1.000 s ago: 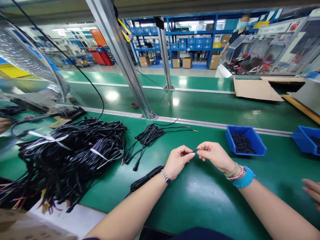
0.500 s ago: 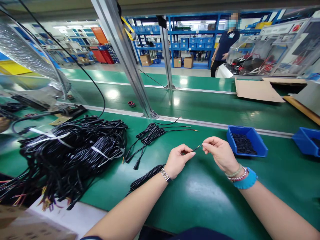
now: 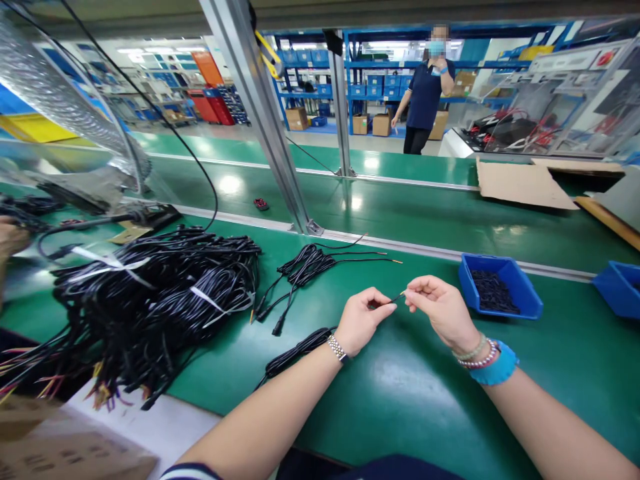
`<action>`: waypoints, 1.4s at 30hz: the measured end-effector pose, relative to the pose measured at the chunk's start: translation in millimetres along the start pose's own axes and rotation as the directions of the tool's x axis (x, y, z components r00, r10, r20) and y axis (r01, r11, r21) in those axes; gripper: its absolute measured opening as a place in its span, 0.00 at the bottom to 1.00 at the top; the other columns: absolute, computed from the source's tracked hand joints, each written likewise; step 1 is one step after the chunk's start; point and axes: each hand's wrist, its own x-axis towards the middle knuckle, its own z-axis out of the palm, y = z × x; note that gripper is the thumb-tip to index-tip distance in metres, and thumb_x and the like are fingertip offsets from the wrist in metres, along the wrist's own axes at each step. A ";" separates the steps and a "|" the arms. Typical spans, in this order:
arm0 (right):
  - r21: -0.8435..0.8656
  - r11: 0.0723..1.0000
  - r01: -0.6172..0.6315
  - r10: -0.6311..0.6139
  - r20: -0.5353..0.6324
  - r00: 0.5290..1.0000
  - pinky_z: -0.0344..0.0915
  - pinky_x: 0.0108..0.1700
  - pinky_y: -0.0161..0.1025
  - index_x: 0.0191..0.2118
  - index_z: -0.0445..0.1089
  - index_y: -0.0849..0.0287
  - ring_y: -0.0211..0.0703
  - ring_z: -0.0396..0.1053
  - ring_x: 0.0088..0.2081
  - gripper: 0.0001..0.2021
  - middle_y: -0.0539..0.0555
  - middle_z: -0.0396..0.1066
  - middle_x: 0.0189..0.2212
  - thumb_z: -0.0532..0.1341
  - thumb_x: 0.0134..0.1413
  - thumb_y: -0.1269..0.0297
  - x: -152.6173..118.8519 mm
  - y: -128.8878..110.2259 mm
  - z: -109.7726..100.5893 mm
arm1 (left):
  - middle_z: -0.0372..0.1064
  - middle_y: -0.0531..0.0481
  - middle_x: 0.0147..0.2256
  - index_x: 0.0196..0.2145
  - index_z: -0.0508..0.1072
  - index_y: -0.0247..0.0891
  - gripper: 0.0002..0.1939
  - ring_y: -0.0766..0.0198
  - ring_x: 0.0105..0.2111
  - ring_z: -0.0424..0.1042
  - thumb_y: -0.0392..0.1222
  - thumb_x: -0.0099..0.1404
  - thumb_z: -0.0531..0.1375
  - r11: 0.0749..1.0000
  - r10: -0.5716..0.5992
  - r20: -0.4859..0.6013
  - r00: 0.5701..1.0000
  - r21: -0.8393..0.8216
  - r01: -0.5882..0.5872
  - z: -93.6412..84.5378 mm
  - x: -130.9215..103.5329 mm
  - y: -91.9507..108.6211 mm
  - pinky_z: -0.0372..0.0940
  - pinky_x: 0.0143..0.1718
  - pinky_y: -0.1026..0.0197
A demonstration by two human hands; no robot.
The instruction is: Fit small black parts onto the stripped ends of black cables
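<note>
My left hand (image 3: 364, 319) is closed in a pinch around a black cable (image 3: 395, 300) near its end. A short yellowish wire tip sticks out past the fingertips. The thumb and fingers of my right hand (image 3: 443, 310) are pinched at that tip, and whether they hold anything else is hidden. Behind my left wrist lies a coiled black cable (image 3: 295, 355), partly covered by the forearm. Farther back on the green table sits a small bundle of cables (image 3: 307, 265), with black connectors at one end and thin wire ends at the other.
A large heap of tied black cables (image 3: 160, 300) fills the left side. At the right stand a blue bin (image 3: 533, 303) of small dark pieces and another blue bin (image 3: 613, 290). A metal post (image 3: 265, 127) rises behind the table. A masked person (image 3: 423, 100) stands beyond.
My right fingertips have closed in on the wire tip. The view has shifted slightly. The person in the background has moved left and raised a hand towards the face.
</note>
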 end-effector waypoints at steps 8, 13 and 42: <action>-0.022 1.000 0.019 -0.016 0.134 0.991 0.65 0.28 0.36 0.39 0.64 0.60 0.35 0.66 0.25 0.16 0.50 0.67 0.26 0.64 0.42 0.64 0.9 -5.3 10.5 | 0.62 0.54 0.21 0.21 0.66 0.34 0.08 0.70 0.23 0.60 0.39 0.50 0.61 0.991 0.121 -0.029 0.992 0.059 -0.119 -6.6 0.7 3.1 0.56 0.27 0.66; -0.515 0.844 0.148 -0.067 0.172 0.983 0.64 0.41 0.42 0.44 0.64 0.61 0.42 0.67 0.38 0.16 0.59 0.67 0.43 0.57 0.49 0.61 70.2 8.9 -0.3 | 0.61 0.56 0.23 0.26 0.66 0.36 0.06 0.71 0.22 0.58 0.42 0.55 0.57 0.963 0.214 0.026 0.977 0.161 -0.215 -15.3 5.8 7.8 0.54 0.25 0.67; -0.901 0.373 0.221 -0.175 0.166 0.970 0.61 0.42 0.37 0.34 0.72 0.60 0.42 0.67 0.37 0.11 0.55 0.71 0.35 0.53 0.53 0.66 -5.1 -37.7 -100.1 | 0.67 0.52 0.17 0.26 0.75 0.37 0.13 0.67 0.21 0.62 0.46 0.58 0.54 0.970 0.043 0.542 0.839 0.180 -0.165 -7.8 -23.4 30.8 0.57 0.27 0.65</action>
